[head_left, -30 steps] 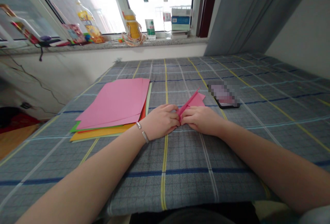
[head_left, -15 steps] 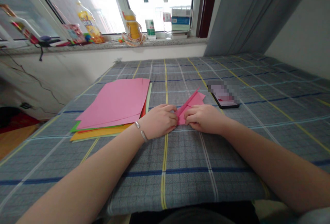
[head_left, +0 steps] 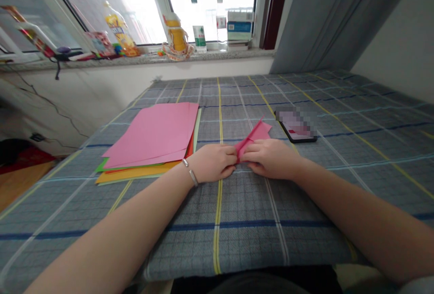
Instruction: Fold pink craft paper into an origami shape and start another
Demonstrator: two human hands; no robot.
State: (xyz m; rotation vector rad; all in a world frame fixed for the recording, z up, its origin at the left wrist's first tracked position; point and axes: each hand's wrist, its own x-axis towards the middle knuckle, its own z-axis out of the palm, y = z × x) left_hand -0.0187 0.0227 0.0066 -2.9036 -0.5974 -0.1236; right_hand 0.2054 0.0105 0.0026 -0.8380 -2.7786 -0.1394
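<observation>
A folded piece of pink paper (head_left: pixel 258 132) lies on the plaid cloth in front of me, with a raised flap along its upper left side. My left hand (head_left: pixel 217 163), with a silver bracelet at the wrist, has its fingers closed on the paper's near left corner. Close against it, my right hand (head_left: pixel 269 157) grips the near edge with bent fingers. The fingertips of both hands almost meet and cover the near part of the paper. Left of my hands rests a stack of coloured sheets (head_left: pixel 156 131), pink on top, with green, orange and yellow edges showing.
A phone (head_left: pixel 298 127) with a blurred screen lies right of the paper on the plaid cloth (head_left: pixel 325 221). Bottles, a yellow cup (head_left: pixel 176 39) and boxes (head_left: pixel 239 27) stand along the windowsill (head_left: pixel 142 60). A grey curtain (head_left: pixel 315 18) hangs at the back right.
My right hand has moved slightly left and its fingers now cover more of the pink paper. My left hand has shifted a little lower, and the gap between the hands has narrowed.
</observation>
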